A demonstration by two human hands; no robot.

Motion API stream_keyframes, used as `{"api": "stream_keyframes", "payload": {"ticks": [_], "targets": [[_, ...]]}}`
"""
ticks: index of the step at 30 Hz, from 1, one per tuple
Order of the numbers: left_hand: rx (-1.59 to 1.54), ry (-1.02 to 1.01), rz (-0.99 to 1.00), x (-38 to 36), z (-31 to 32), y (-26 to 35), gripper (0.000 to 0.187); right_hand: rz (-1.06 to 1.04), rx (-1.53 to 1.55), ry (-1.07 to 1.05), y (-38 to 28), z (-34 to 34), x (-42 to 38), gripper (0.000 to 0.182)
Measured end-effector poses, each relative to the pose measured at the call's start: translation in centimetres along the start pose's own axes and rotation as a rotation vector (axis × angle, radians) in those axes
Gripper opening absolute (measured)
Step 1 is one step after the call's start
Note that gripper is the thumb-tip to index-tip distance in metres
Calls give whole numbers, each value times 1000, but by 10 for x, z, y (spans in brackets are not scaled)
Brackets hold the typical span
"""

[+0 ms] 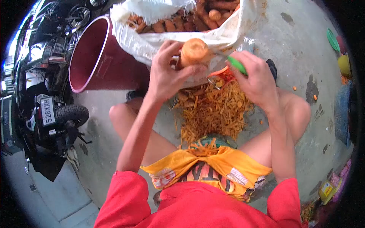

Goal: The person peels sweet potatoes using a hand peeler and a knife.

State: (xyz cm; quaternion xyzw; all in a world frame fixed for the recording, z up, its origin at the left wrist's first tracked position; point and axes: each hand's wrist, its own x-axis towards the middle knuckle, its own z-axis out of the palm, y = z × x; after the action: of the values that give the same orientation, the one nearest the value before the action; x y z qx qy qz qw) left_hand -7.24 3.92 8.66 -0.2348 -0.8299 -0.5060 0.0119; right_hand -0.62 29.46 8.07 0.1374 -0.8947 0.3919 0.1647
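The left hand (169, 70) is holding a thick carrot (194, 52) upright, its thumb and fingers spreading apart around the sides and clamping on it, with the round end facing up. The right hand (253, 78) is closing its fingers around the green handle of a knife (238, 65), the blade reaching across toward the carrot's upper edge; whether it is touching there, I cannot tell. A red peeler (224, 75) is showing just beside the right fingers, below the knife handle, though how they are gripping it is hidden. The carrot is sitting in front of an open white sack (140, 49) that is holding more carrots (171, 26). Orange peelings (215, 112) are lying heaped between the legs, and a maroon bucket (121, 72) is standing left of the sack.
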Motion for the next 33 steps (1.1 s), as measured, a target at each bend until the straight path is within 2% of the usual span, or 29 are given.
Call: {"api": "stream_keyframes", "payload": {"ticks": [2,4,6,9,14,20,22,25,27,29,30,32,33], "targets": [[-57,46,-83,-41,10,-4,51,-75,-26,-111,-10,22,-15,16],[-85,72,-138,-70,25,-16,49,-41,-43,-193,-20,40,-31,18],[-242,170,-286,-91,39,-28,44,-21,-73,-252,-17,57,-46,22],[-198,151,-319,-105,47,-47,39,11,-143,-342,-8,72,-60,22],[-132,133,-345,-116,51,-64,33,76,-131,-373,-2,88,-69,20],[-277,141,-397,-120,49,-67,35,69,-88,-407,16,104,-65,15],[-254,65,-463,-119,45,-69,41,262,-202,-583,31,115,-61,16],[-285,92,-515,-118,49,-88,48,232,-236,-485,42,134,-64,18],[-258,69,-533,-122,46,-95,52,250,-226,-538,50,142,-62,18],[-399,-8,-712,-124,42,-90,55,275,-224,-584,68,147,-64,19],[-396,-8,-709,-129,37,-89,55,390,-261,-686,88,148,-69,19],[-837,-269,-489,-138,24,-91,53,550,-355,-884,132,131,-69,22],[-828,-280,-498,-142,21,-92,53,590,-408,-993,144,120,-71,25]]}}
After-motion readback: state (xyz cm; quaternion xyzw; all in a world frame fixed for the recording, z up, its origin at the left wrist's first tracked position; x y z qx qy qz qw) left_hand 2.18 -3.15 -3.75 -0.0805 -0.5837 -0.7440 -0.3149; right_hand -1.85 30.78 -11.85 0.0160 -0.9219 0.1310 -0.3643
